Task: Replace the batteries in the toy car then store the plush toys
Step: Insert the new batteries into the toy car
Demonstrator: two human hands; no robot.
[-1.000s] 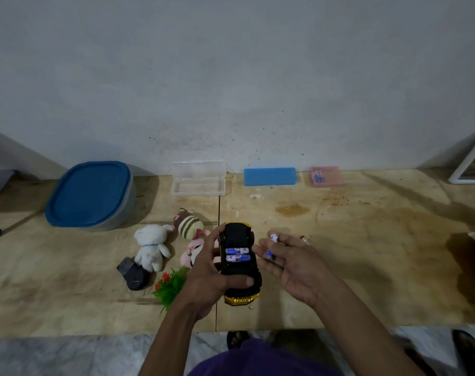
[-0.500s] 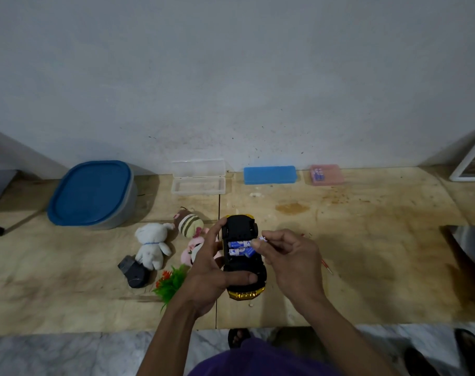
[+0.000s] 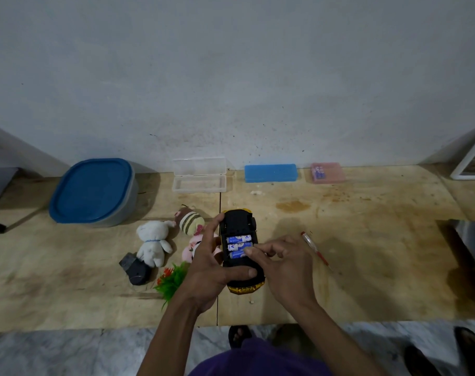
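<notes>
The black-and-yellow plastic toy car [image 3: 240,251] lies belly-up at the middle of the worktop's near edge, its long axis running from that edge toward the far wall. The left hand [image 3: 212,270] grips it from the left side, thumb across the underside near the yellow bumper. The right hand [image 3: 282,264] comes in from the right, index fingertip pressing down on the nearest of the three blue-and-white cylindrical batteries [image 3: 239,246], which lie crosswise in the open compartment; whether that last one is fully seated is hard to tell under the finger. The right hand is the nearer to the red-handled screwdriver [image 3: 315,251] lying just beside it.

Left of the car sit the white plush bear [image 3: 153,240], striped plush [image 3: 191,219] and pink plush [image 3: 191,246]; the blue-lidded grey tub [image 3: 92,191] stands at the far left. The pale wooden worktop [image 3: 366,253] is stained, against a plain grey wall.
</notes>
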